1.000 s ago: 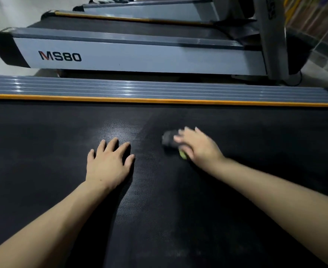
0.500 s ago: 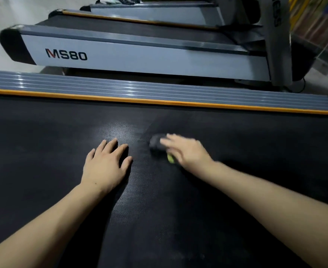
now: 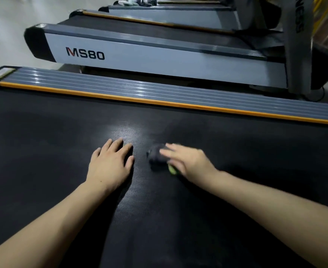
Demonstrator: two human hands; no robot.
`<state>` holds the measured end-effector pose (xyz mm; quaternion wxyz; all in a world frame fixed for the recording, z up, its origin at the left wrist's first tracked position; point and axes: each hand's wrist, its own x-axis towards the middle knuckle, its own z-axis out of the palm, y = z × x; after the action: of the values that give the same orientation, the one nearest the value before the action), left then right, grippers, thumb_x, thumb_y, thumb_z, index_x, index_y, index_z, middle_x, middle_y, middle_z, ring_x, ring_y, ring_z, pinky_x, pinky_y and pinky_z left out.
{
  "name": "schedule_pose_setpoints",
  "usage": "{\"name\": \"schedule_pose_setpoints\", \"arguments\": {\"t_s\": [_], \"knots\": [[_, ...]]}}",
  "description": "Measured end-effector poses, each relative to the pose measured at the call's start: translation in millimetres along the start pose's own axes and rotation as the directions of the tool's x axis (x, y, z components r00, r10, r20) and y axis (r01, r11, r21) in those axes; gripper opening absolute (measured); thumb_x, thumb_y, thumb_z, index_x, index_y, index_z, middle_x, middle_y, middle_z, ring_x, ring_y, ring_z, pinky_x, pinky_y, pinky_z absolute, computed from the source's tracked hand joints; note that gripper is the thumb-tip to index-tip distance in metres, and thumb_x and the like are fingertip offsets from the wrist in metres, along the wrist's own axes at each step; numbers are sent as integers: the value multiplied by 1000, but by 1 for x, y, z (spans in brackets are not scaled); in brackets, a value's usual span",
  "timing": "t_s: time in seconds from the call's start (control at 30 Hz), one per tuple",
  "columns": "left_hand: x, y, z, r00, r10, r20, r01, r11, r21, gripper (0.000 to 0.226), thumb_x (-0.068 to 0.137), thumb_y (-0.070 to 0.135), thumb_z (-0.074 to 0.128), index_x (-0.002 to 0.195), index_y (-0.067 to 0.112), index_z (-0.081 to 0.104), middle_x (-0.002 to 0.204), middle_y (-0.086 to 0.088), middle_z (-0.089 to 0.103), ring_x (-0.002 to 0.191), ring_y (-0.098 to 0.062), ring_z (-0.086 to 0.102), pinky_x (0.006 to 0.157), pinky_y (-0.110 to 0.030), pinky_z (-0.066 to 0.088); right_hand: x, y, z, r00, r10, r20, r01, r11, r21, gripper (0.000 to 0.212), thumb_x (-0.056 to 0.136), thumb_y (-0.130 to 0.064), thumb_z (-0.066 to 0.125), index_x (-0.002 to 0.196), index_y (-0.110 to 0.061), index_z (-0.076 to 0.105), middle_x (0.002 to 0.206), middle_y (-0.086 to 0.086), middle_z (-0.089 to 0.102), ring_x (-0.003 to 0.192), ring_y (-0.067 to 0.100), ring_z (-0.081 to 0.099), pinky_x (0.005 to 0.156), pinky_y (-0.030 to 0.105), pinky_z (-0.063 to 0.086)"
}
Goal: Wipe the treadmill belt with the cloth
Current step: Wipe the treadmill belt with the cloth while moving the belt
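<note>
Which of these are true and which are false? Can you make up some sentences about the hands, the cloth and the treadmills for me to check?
1. The left hand lies flat on the black textured treadmill belt. True.
2. The right hand presses a bright red towel. False: it presses a dark grey cloth with a yellow-green edge.
3. An orange strip runs along the belt's far edge. True.
4. The neighbouring grey treadmill says "MS80" on its side. True.
5. The two hands are touching each other. False: bare belt shows between them.
</note>
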<state>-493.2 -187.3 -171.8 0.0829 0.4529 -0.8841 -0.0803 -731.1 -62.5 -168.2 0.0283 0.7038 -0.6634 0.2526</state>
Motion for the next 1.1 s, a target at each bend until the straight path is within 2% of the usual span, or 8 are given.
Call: {"name": "schedule_pose_setpoints", "arguments": {"t_s": [0.1, 0.17, 0.3, 0.43, 0.67, 0.73, 0.97, 1.1], "knots": [[-3, -5, -1, 1000, -27, 7, 27, 1000, -11, 46, 100, 54, 35, 143, 42, 44, 160, 5, 34, 152, -23, 19, 121, -46, 20, 77, 15, 13, 949, 306, -74, -306, 952, 18, 33, 93, -32, 64, 125, -37, 66, 137, -2, 61, 126, 23, 57, 105, 39, 45], [0, -14, -4, 998, -69, -2, 69, 998, -14, 46, 100, 54, 34, 144, 43, 42, 161, 6, 32, 152, -23, 18, 121, -48, 19, 87, 3, 24, 933, 354, -61, -356, 934, -28, 33, 95, -32, 61, 127, -38, 64, 141, -2, 58, 128, 25, 55, 105, 41, 45], [9, -31, -11, 993, -115, 16, 115, 993, -7, 46, 100, 51, 37, 144, 43, 43, 158, 7, 36, 150, -23, 23, 119, -49, 24, 15, -47, 22, 996, 79, -42, -77, 996, 44, 33, 90, -30, 66, 123, -32, 68, 133, 2, 64, 120, 22, 62, 96, 40, 53], [10, -31, -13, 996, -86, -23, 86, 996, 8, 41, 99, 46, 44, 138, 38, 52, 151, 5, 46, 143, -24, 34, 112, -48, 31, -4, -49, 20, 985, -147, 85, 138, 985, 99, 35, 92, -34, 60, 127, -31, 65, 136, -1, 62, 125, 16, 59, 105, 30, 47], [-1, -39, -10, 994, -99, -35, 98, 995, -30, 43, 101, 49, 37, 142, 39, 49, 158, 8, 37, 151, -22, 22, 121, -45, 21, 133, -7, 45, 960, 280, 12, -279, 959, -51, 34, 96, -34, 59, 129, -42, 61, 141, -6, 57, 128, 22, 55, 106, 39, 44], [-1, -39, -12, 993, -111, -33, 110, 993, -35, 41, 101, 48, 37, 139, 40, 50, 158, 8, 37, 151, -22, 21, 120, -45, 20, 114, -25, 47, 965, 262, -5, -262, 964, -47, 33, 95, -32, 62, 127, -40, 63, 140, -4, 58, 126, 23, 57, 103, 42, 47], [13, -43, -14, 987, -137, -86, 132, 990, -59, 32, 98, 45, 44, 126, 40, 59, 141, 9, 51, 143, -20, 34, 112, -46, 27, 51, -45, 40, 982, -152, 109, 136, 980, 144, 35, 92, -35, 61, 127, -34, 65, 137, -4, 61, 126, 14, 57, 105, 30, 47], [19, -42, -12, 986, -137, -93, 130, 988, -78, 30, 97, 44, 45, 123, 41, 60, 143, 11, 50, 140, -18, 36, 112, -46, 27, 139, 11, 51, 998, 57, -2, -58, 998, -19, 33, 93, -27, 65, 125, -33, 66, 137, 0, 61, 126, 23, 58, 105, 38, 47]]}}
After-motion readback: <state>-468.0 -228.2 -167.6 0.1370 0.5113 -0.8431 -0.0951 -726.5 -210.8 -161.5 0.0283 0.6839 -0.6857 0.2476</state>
